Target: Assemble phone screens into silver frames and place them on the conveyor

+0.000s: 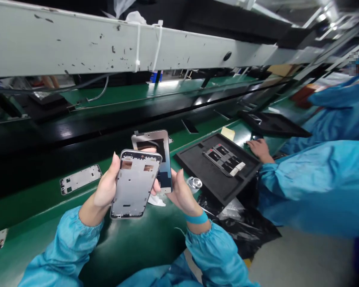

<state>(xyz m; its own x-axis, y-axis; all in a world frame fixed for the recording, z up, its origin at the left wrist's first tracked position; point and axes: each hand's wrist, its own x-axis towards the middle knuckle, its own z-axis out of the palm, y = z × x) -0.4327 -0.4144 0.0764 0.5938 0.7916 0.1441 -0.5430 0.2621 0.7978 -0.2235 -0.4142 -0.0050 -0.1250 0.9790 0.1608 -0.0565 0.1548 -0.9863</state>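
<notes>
My left hand (107, 185) is closed around a grey phone frame (133, 187), its flat inner face turned toward me, with two small cut-outs near the top. Behind and to the right of it, my right hand (182, 193) grips a phone screen (164, 159) with a glossy, reflecting face. The frame overlaps the screen's lower left part, so I cannot tell whether they touch. Another phone frame (80, 179) lies on the green bench left of my left hand. A white scrap (157, 200) rests below the screen.
To the right, a black foam tray (194, 175) bears several phone parts (224, 159). A small metal-topped container (194, 183) stands by its left edge. Black plastic bags (248, 227) hang off the bench. A co-worker's hand (261, 149) rests beyond the tray. A grey beam (92, 44) crosses overhead.
</notes>
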